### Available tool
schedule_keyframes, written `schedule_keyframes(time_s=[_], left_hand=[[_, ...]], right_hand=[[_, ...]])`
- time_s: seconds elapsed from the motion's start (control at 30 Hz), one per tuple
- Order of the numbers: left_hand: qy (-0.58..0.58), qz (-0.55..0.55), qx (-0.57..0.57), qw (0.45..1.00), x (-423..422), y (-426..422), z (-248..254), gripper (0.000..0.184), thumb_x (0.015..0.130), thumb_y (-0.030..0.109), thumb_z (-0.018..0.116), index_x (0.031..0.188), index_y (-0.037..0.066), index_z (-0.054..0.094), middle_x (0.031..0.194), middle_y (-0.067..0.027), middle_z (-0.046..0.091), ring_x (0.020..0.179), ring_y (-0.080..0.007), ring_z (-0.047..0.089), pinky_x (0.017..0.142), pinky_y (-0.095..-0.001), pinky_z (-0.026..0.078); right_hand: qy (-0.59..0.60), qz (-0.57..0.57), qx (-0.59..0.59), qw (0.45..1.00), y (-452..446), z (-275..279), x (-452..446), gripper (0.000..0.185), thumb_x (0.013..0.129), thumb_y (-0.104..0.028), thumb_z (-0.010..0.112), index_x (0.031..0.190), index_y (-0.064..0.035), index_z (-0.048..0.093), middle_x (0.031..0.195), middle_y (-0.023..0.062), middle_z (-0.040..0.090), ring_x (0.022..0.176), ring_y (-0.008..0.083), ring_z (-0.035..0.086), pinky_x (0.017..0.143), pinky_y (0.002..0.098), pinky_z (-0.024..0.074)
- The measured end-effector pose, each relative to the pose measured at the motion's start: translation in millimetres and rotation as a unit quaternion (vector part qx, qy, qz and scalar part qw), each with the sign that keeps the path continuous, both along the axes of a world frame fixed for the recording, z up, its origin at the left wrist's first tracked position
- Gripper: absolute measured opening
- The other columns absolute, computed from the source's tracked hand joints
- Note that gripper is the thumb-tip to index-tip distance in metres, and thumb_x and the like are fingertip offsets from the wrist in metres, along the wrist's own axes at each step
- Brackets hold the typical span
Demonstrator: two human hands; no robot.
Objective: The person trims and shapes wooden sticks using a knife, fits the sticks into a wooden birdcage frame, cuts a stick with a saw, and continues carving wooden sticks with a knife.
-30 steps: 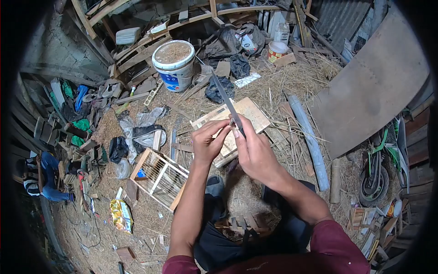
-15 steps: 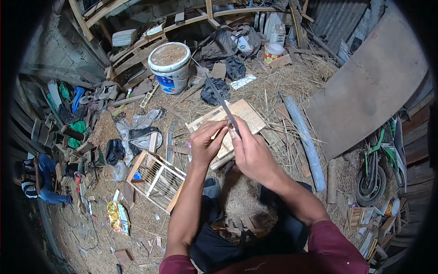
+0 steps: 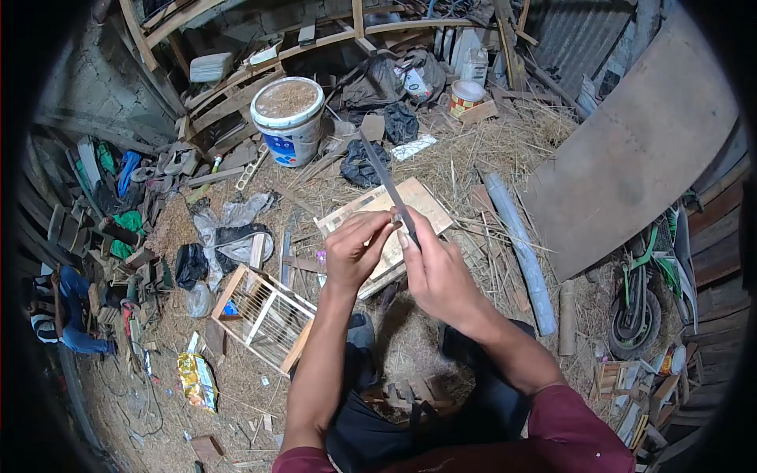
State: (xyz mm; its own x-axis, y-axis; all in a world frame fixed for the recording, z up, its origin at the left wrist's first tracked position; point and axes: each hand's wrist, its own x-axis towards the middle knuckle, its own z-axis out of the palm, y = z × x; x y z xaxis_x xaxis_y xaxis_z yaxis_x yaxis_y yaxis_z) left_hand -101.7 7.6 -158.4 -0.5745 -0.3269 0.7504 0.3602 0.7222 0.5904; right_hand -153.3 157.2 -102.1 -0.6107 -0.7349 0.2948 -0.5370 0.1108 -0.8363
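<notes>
A long dark blade (image 3: 382, 175) points up and away from my right hand (image 3: 440, 272), whose fingers are wrapped round its near end. Close beside it, my left hand (image 3: 352, 246) pinches a small piece (image 3: 397, 221) against the blade; the piece is mostly hidden by the fingertips and too small to name. Under and beyond both hands lies a pale wooden board (image 3: 418, 206) with a slatted edge. A wooden frame with thin bars (image 3: 272, 315) rests on the ground left of my left forearm.
A white bucket (image 3: 289, 126) of shavings stands beyond my left hand. To the right are a grey pole (image 3: 522, 256), a large leaning sheet (image 3: 631, 150) and a wheel (image 3: 635, 322). Another person (image 3: 75, 303) sits at the far left. A yellow wrapper (image 3: 197, 382) lies lower left.
The surroundings have shifted slightly left in the view. Both hands stay close together, the right still on the blade and the left still pinching the small piece.
</notes>
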Motion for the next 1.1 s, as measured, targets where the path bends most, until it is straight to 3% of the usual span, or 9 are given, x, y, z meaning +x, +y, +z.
schedule_keyframes(time_s=[0.07,0.2,0.5,0.6,1.1], left_hand=[[-0.045,0.018,0.034,0.998,-2.6,-4.4,-15.3,0.019,0.075,-0.004,0.072,0.094,-0.002,0.07,0.089,-0.0144,0.071,0.085,-0.0249,0.07,0.076,-0.0321,0.054],[-0.016,0.021,-0.015,1.0,-4.1,-4.7,-6.1,0.018,0.075,-0.004,0.072,0.093,-0.001,0.07,0.089,-0.0142,0.071,0.085,-0.0256,0.07,0.076,-0.0322,0.054],[-0.009,0.025,-0.018,0.999,-1.9,-0.5,-8.3,0.017,0.076,-0.003,0.072,0.093,-0.001,0.069,0.087,-0.0133,0.071,0.08,-0.0259,0.069,0.072,-0.033,0.053],[0.029,0.004,-0.011,1.0,-3.9,3.0,1.6,0.017,0.076,-0.003,0.072,0.093,-0.001,0.069,0.087,-0.0138,0.07,0.08,-0.0265,0.069,0.073,-0.0329,0.054],[-0.012,0.023,-0.004,1.0,-3.6,-4.1,-10.6,0.017,0.076,-0.002,0.072,0.093,-0.001,0.069,0.086,-0.0136,0.071,0.079,-0.0269,0.069,0.072,-0.0332,0.054]], right_hand=[[0.011,-0.005,-0.009,1.0,-8.0,-21.4,-5.0,0.044,0.092,-0.006,0.043,0.134,0.0027,0.034,0.072,0.0311,0.06,0.071,0.0501,0.06,0.063,0.0535,0.0452],[-0.022,0.004,0.019,1.0,2.5,10.5,3.1,0.045,0.092,-0.008,0.044,0.135,0.0032,0.034,0.07,0.0312,0.059,0.07,0.0496,0.06,0.063,0.0538,0.0453],[0.022,-0.004,-0.002,1.0,-10.5,-10.6,-5.9,0.043,0.093,-0.009,0.043,0.134,0.003,0.035,0.068,0.0307,0.059,0.069,0.0479,0.061,0.06,0.0516,0.0459],[0.002,0.001,-0.013,1.0,3.1,9.5,1.1,0.042,0.094,-0.009,0.043,0.134,0.0031,0.035,0.067,0.0301,0.058,0.068,0.0474,0.061,0.059,0.0508,0.0456],[0.008,0.005,0.019,1.0,-9.3,-9.9,-6.4,0.043,0.093,-0.008,0.042,0.134,0.0019,0.035,0.065,0.0298,0.058,0.067,0.0485,0.061,0.059,0.0528,0.045]])
